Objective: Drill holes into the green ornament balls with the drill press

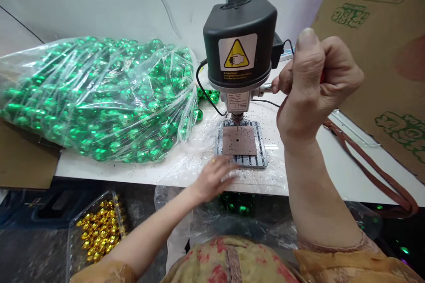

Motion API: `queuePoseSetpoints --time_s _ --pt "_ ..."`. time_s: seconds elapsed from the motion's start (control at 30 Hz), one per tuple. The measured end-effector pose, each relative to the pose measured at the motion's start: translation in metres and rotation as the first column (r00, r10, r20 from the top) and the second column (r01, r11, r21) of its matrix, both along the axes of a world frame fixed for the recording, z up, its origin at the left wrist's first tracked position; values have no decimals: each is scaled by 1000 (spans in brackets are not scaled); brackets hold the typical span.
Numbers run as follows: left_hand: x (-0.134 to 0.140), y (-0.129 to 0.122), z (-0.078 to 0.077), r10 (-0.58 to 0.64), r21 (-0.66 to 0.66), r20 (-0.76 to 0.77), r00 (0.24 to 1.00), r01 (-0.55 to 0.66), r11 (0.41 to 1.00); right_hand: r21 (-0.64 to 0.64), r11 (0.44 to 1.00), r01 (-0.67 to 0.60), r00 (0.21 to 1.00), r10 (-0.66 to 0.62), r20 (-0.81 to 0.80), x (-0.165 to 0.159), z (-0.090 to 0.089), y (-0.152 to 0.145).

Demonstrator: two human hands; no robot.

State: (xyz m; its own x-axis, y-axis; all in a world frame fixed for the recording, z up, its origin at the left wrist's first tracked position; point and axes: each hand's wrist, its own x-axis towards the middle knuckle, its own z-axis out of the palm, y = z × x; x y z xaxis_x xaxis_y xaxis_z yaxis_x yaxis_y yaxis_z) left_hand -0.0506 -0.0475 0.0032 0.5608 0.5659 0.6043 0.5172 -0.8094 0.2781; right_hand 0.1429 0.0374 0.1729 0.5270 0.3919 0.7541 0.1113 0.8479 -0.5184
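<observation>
A small bench drill press [212,31] with a black motor housing stands in the middle of the white table. My right hand [310,88] is closed around its feed lever [264,89], mostly hidden by the fingers. The thin drill bit [237,128] points down over a brown square board [245,143] with one dark hole, lying on the slotted metal base [263,155]. My left hand [212,179] is just in front of that base, slightly blurred, fingers stretched out and nothing visible in them. Dark shavings are scattered around the base.
A large clear bag of shiny green balls [106,101] fills the table's left side. Below, a clear bin [70,239] holds gold balls. A cardboard box [375,66] and a brown strap [368,166] are at the right. Plastic film drapes over the front edge.
</observation>
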Motion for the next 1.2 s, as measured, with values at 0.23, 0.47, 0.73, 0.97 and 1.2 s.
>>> queuePoseSetpoints --time_s 0.23,0.47,0.73,0.97,1.2 --pt "-40 159 29 550 -218 -254 796 -601 769 -28 999 30 1000 -30 1 -1 -1 -1" --pt "-50 186 32 595 -324 -166 786 -614 720 17 998 55 997 -55 51 0 -4 -1" --pt "-29 125 45 527 -764 594 608 220 607 44 998 54 998 -56 31 0 -6 3" --pt "-7 94 38 530 -785 619 579 440 436 60 998 17 1000 -17 -5 0 -6 6" --pt "-3 90 28 439 -737 448 779 44 674 42 999 10 1000 -11 10 2 -7 5"
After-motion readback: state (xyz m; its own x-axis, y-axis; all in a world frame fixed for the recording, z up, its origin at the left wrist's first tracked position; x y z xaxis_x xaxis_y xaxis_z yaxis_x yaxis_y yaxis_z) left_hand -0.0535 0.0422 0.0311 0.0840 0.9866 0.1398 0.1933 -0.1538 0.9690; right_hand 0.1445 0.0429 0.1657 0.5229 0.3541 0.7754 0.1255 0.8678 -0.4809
